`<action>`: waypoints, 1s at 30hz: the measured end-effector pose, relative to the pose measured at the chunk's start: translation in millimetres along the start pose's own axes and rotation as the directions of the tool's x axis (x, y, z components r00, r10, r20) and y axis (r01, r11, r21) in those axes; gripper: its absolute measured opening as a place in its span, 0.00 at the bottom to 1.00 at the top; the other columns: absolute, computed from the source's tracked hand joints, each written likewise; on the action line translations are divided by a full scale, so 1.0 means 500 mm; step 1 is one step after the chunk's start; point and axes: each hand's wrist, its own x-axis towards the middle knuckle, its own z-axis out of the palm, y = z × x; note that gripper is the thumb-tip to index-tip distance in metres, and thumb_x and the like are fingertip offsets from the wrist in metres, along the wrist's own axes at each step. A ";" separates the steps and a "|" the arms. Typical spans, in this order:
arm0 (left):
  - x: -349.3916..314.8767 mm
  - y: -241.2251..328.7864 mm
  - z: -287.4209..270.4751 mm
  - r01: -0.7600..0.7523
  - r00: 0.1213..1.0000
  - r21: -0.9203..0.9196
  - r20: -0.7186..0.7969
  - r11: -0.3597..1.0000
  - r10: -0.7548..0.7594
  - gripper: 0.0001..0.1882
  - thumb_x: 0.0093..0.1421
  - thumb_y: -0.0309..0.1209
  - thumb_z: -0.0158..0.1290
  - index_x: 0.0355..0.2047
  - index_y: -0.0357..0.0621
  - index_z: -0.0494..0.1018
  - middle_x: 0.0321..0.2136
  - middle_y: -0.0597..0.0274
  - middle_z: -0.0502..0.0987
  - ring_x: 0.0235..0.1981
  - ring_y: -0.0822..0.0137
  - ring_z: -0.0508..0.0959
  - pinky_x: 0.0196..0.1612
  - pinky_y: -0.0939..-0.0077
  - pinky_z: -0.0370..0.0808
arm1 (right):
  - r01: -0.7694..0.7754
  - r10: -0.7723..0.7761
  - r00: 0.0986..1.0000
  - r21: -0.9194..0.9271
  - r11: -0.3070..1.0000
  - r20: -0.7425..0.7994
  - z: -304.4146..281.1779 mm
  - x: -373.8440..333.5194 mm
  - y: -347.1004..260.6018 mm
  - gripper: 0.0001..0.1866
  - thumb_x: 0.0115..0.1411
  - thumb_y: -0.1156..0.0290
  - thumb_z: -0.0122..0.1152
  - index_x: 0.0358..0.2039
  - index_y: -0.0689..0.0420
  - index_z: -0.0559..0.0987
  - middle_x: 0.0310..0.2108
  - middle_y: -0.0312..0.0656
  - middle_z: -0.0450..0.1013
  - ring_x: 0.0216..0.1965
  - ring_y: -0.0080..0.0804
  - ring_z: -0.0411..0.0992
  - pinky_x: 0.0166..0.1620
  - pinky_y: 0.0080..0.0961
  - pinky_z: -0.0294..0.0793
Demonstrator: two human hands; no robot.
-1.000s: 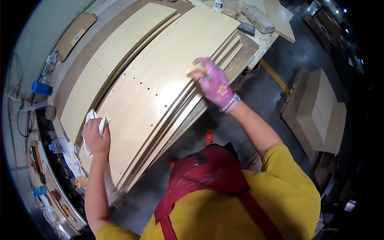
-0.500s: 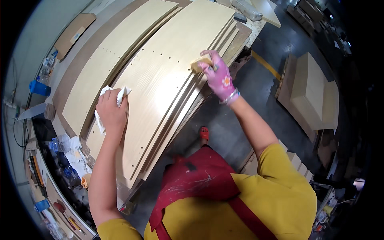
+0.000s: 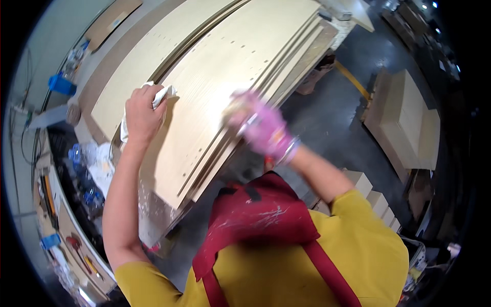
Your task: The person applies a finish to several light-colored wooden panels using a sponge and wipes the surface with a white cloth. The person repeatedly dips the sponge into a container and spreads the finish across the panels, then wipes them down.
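Observation:
My bare left hand [image 3: 144,113] is closed around a crumpled white cloth [image 3: 164,95] near the left edge of a pale wood-grain panel [image 3: 204,71]. Small holes run across this panel, which lies on top of a stack. A pink flowered glove covers my right hand [image 3: 263,128], smeared by motion over the panel's right edge. Its fingers grip a yellowish, sponge-like pad [image 3: 232,111], too blurred to make out exactly. Below that edge the stacked panels [image 3: 207,166] show as thin layers.
Another pale panel stack [image 3: 138,66] lies to the left. Blue-capped plastic bottles [image 3: 84,153] and hand tools [image 3: 76,245] clutter the left side. On the floor at right sit cardboard-coloured boards [image 3: 404,120], with stacked pale pieces [image 3: 376,197] behind my right elbow.
My right hand has swept down and left along the panel edge with the pad. My left hand still grips the cloth. The whole view has shifted slightly, with the panels sitting higher.

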 end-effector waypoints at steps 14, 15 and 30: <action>-0.112 -0.041 0.009 0.043 0.999 0.184 -0.022 0.982 -0.040 0.10 0.50 0.37 0.60 0.33 0.50 0.77 0.31 0.65 0.75 0.38 0.61 0.75 0.38 0.63 0.67 | -0.089 0.005 0.977 0.390 0.917 0.212 0.219 -0.043 -0.298 0.16 0.48 0.73 0.60 0.40 0.53 0.71 0.30 0.42 0.68 0.30 0.43 0.71 0.35 0.35 0.73; -0.113 -0.046 0.007 0.052 0.999 0.169 -0.021 0.984 -0.049 0.11 0.50 0.37 0.60 0.33 0.50 0.76 0.31 0.65 0.76 0.38 0.61 0.75 0.38 0.63 0.67 | -0.102 -0.063 0.932 0.425 0.899 0.357 0.213 -0.034 -0.306 0.17 0.49 0.73 0.60 0.42 0.53 0.71 0.32 0.42 0.69 0.31 0.43 0.72 0.36 0.35 0.73; -0.120 -0.047 0.013 0.053 0.993 0.190 -0.110 0.980 -0.032 0.10 0.51 0.39 0.59 0.33 0.52 0.77 0.32 0.67 0.77 0.38 0.62 0.76 0.38 0.63 0.68 | -0.091 -0.025 0.898 0.241 0.966 0.439 0.157 0.034 -0.277 0.21 0.51 0.76 0.63 0.47 0.55 0.70 0.32 0.45 0.69 0.29 0.44 0.72 0.32 0.35 0.71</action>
